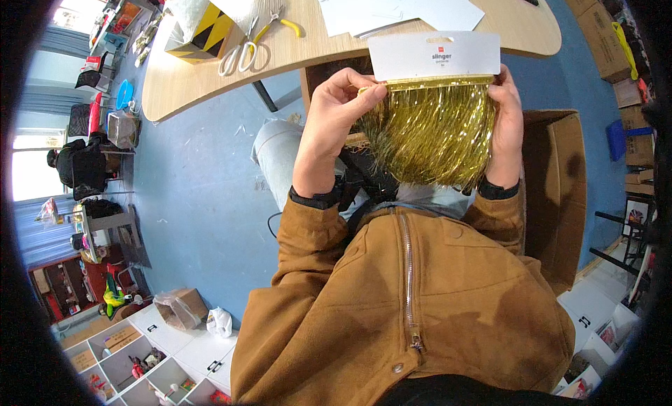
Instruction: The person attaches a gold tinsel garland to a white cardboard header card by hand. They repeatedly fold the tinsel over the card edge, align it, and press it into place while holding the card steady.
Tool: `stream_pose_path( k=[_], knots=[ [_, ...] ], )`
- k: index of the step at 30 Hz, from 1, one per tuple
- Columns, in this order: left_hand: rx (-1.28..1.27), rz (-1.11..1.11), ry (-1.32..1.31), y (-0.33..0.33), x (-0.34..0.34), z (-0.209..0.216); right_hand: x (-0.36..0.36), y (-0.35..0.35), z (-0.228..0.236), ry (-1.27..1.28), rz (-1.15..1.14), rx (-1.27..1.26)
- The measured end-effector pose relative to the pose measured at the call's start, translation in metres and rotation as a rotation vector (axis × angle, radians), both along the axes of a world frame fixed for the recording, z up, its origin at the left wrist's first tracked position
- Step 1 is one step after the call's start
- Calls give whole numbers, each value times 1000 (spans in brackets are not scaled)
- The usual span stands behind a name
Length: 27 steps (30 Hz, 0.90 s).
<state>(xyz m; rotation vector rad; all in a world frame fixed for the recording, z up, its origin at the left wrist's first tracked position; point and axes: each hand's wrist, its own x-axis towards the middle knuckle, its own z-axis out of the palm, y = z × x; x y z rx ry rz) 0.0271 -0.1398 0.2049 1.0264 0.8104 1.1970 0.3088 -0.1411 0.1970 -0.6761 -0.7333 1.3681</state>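
Observation:
A gold tinsel fringe garland (437, 129) hangs from a white header card (435, 54) with a hanging slot, held up in front of my lap. My left hand (336, 119) pinches the garland's left top corner between thumb and fingers, just below the card. At the opposite end, my right hand (507, 126) grips the garland's right edge, its fingers partly hidden behind the card and fringe. The shiny strands drop loosely between both hands.
Beyond my hands is a wooden table (336, 56). On it are white-handled scissors (243, 54), yellow-handled pliers (276, 22), a black-and-yellow striped box (210, 36) and white papers (399, 10). An open cardboard box (556, 196) stands on the floor to my right.

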Motion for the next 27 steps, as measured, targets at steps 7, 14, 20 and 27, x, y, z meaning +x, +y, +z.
stream_pose_path(
  k=[7, 14, 20, 27],
  knots=[
    [-8, 254, 17, 0, 9, 5, -30, 4, 5, -820, -376, 79],
    [99, 117, 76, -15, 34, 26, -71, -29, 33, -978, -125, 502],
    [188, 11, 162, -22, 30, 37, -82, -37, 37, -954, -194, 518],
    [315, 76, 394, -21, 22, 37, -75, -36, 33, -601, -109, 331]
  ],
)
